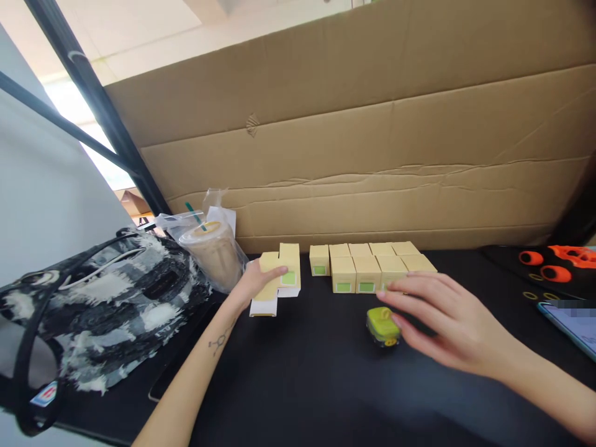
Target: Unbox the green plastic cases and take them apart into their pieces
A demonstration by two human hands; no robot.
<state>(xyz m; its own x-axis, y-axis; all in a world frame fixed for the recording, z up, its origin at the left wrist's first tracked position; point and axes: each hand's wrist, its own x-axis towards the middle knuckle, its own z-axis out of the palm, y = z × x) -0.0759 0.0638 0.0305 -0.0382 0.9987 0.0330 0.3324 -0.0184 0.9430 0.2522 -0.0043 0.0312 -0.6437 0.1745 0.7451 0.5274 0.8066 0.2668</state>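
My left hand (256, 280) is closed around a small pale yellow box (267, 293) whose white lower end shows. Its thumb lies across a second yellow box (289, 264) with a green label, right beside the first. The other fingers are hidden behind the boxes. My right hand (442, 320) reaches in from the right with its fingers apart. Close to its thumb and index fingertips is a small lime-green toy car (383, 326) with a dark underside, over the black table. Whether the thumb touches the car cannot be made out clearly.
Several yellow boxes (367, 273) stand in rows before a cardboard panel (354, 155). To the left are a bagged drink cup (212, 251) and a black-and-white frayed bag (116, 298). Orange scissors or similar handles (556, 273) and a phone (570, 323) lie at right.
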